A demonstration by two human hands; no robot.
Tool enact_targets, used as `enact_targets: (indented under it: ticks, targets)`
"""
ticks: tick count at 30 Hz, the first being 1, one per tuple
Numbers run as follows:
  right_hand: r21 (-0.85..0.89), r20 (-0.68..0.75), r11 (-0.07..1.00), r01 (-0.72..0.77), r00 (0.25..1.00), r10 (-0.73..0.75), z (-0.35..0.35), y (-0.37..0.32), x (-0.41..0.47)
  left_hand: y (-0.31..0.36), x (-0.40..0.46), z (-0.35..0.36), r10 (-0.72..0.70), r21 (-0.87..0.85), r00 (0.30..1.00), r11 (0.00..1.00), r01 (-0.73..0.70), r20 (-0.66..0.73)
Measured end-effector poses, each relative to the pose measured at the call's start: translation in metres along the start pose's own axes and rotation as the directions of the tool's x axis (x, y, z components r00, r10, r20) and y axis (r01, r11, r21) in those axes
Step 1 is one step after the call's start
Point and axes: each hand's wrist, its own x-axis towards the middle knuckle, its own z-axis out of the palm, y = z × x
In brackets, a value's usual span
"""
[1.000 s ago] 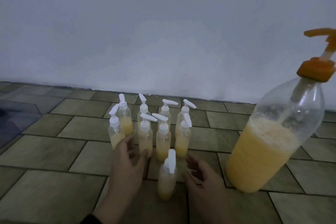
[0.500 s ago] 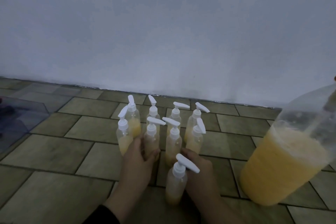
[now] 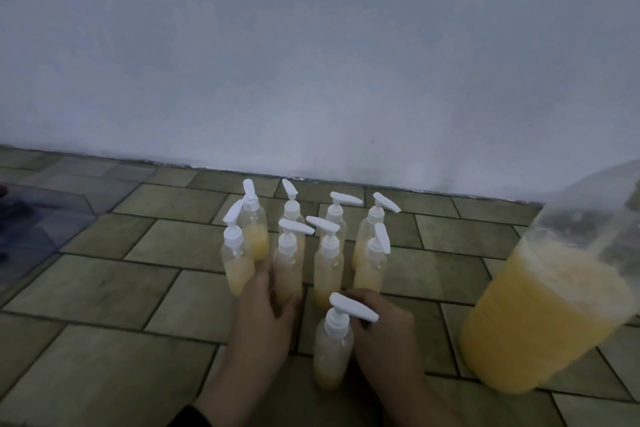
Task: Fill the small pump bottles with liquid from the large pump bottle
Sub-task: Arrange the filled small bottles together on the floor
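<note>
Several small clear pump bottles (image 3: pixel 329 253) with white pump heads and yellow liquid stand clustered on the tiled floor. One more small bottle (image 3: pixel 333 348) stands alone in front, its nozzle pointing right. My left hand (image 3: pixel 259 319) grips the base of a second-row bottle (image 3: pixel 288 267), thumb on its right side. My right hand (image 3: pixel 384 333) lies just right of the front bottle with fingers curled behind its nozzle, which hides the fingertips. The large bottle (image 3: pixel 540 322), about half full of yellow liquid, stands at the right, its top cut off by the frame.
A pale wall (image 3: pixel 311 62) rises close behind the bottles. A clear plastic box (image 3: pixel 45 218) sits on the floor at the far left. Bare floor tiles (image 3: pixel 104 288) lie between that box and the cluster.
Both hands moved forward to the bottles. My left hand closed round a second-row bottle. The front bottle's nozzle turned to the right. The view shifted, cutting off the large bottle's orange pump.
</note>
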Motion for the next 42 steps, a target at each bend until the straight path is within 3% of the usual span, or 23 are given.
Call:
enact_targets:
  ticks: [2, 6, 8, 10, 16, 20, 26, 31, 35, 39, 42]
  targets:
    - [0.107, -0.055, 0.994, -0.004, 0.998, 0.01, -0.008, 0.007, -0.006, 0.001, -0.01, -0.003, -0.011, -0.037, 1.0, 0.999, 0.011, 0.009]
    - [0.528, 0.219, 0.841, -0.117, 0.976, -0.001, -0.036, 0.018, -0.026, -0.011, -0.028, -0.014, -0.084, -0.112, 0.996, 0.99, 0.088, 0.037]
    - [0.516, 0.362, 0.849, -0.113, 0.927, -0.096, -0.043, 0.023, -0.034, -0.018, -0.036, -0.022, -0.072, -0.137, 0.997, 0.988, 0.076, 0.037]
    - [0.396, 0.426, 0.916, -0.068, 0.897, -0.118, -0.039, 0.022, -0.042, -0.026, -0.043, -0.031, -0.069, -0.166, 0.997, 0.984, 0.071, 0.017]
    - [0.315, 0.179, 0.948, -0.041, 0.984, -0.017, -0.012, 0.001, -0.056, -0.044, -0.061, -0.059, -0.061, -0.187, 0.992, 0.982, 0.041, -0.106]
    - [0.232, 0.131, 0.973, 0.015, 0.99, -0.046, -0.004, -0.012, -0.052, -0.047, -0.066, -0.069, -0.035, -0.191, 0.987, 0.981, 0.005, -0.154]
    - [0.242, 0.074, 0.969, 0.058, 0.994, -0.078, 0.019, -0.03, -0.032, -0.045, -0.077, -0.081, -0.022, -0.18, 0.98, 0.984, -0.014, -0.2]
    - [0.226, 0.057, 0.973, 0.043, 0.997, -0.057, 0.023, -0.031, -0.028, -0.04, -0.077, -0.086, -0.003, -0.192, 0.977, 0.981, -0.039, -0.212]
    - [0.198, 0.004, 0.98, 0.0, 1.0, 0.0, 0.007, -0.012, -0.048, -0.019, -0.071, -0.085, 0.066, -0.246, 0.959, 0.96, -0.136, -0.274]
    - [0.201, -0.287, 0.976, 0.086, 0.958, -0.026, -0.026, 0.027, -0.082, 0.033, -0.062, -0.079, 0.195, -0.307, 0.915, 0.9, -0.31, -0.353]
    - [0.195, -0.562, 0.979, 0.065, 0.825, 0.057, -0.064, 0.061, -0.094, 0.094, -0.058, -0.06, 0.309, -0.401, 0.892, 0.81, -0.428, -0.329]
